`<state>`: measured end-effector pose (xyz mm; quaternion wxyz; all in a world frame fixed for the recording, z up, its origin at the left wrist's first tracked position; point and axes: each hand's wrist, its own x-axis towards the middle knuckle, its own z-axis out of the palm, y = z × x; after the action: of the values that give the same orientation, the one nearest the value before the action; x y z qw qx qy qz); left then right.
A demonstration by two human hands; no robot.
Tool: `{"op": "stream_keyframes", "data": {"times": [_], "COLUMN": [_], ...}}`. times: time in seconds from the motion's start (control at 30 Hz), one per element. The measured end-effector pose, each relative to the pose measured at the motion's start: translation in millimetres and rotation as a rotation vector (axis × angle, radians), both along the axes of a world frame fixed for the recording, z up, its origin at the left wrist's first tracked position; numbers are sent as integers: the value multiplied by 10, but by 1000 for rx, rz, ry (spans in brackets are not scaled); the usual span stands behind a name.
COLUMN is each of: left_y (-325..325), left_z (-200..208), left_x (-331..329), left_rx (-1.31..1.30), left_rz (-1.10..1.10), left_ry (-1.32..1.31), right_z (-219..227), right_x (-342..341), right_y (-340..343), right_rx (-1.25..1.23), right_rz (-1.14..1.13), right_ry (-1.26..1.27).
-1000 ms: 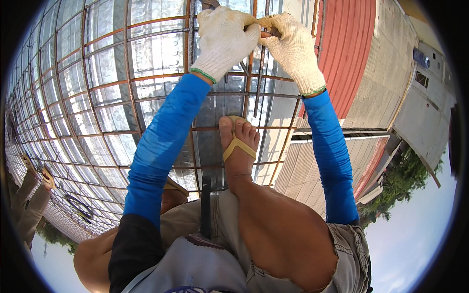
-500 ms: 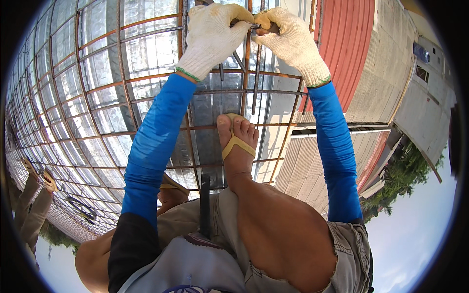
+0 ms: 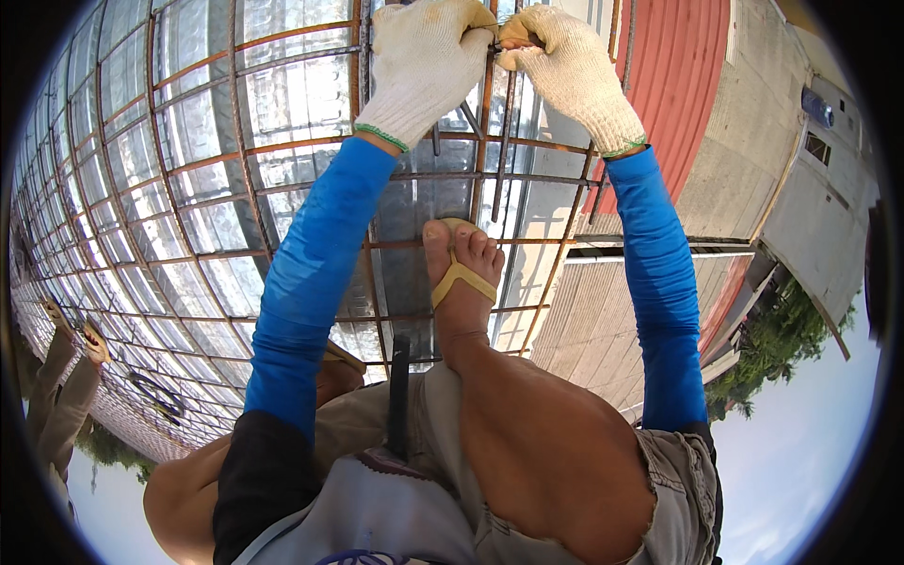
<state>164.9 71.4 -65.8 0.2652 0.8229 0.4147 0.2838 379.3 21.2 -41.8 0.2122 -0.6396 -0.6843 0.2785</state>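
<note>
My left hand [image 3: 428,61], in a cream knitted glove with a green cuff edge, is closed at the top of the view over the rusty rebar grid [image 3: 235,151]. Close beside it, my right hand [image 3: 565,71] in a matching glove is closed too, its thumb and fingers pinched together. A thin dark piece, wire-like, shows between the two hands; the fingers mostly hide it, and I cannot tell which hand grips it. Loose-ended steel bars [image 3: 504,151] run down just below the hands. My foot in a yellow flip-flop [image 3: 463,273] rests on the grid.
Shiny corrugated metal sheets [image 3: 193,85] lie under the grid. Red roofing [image 3: 673,85] and grey roofs [image 3: 603,311] are at right, lower down. Another person's gloved hand [image 3: 96,344] and a dark coil [image 3: 155,400] are at far left. A dark flat bar [image 3: 398,395] stands at my waist.
Both hands have shifted slightly up and to the right in the view, staying close together and closed. The grid shows only a slight shift.
</note>
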Motion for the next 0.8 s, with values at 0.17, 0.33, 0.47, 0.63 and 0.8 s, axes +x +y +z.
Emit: {"op": "stream_keyframes", "data": {"times": [0.17, 0.33, 0.47, 0.63, 0.8], "left_y": [-104, -3, 8, -73, -67], "left_z": [122, -22, -117, -201, -646], "left_x": [72, 29, 12, 98, 238], "left_rx": [-699, -47, -134, -183, 263], "left_rz": [93, -44, -102, 24, 70], "left_ry": [-553, 61, 35, -67, 16], "right_z": [31, 20, 19, -2, 103], "right_x": [-12, -38, 51, 47, 68], "right_y": [-70, -155, -143, -148, -94], "right_rx": [-32, 68, 94, 85, -20], "right_rz": [-43, -7, 73, 47, 83], "right_ry": [32, -32, -37, -14, -71]}}
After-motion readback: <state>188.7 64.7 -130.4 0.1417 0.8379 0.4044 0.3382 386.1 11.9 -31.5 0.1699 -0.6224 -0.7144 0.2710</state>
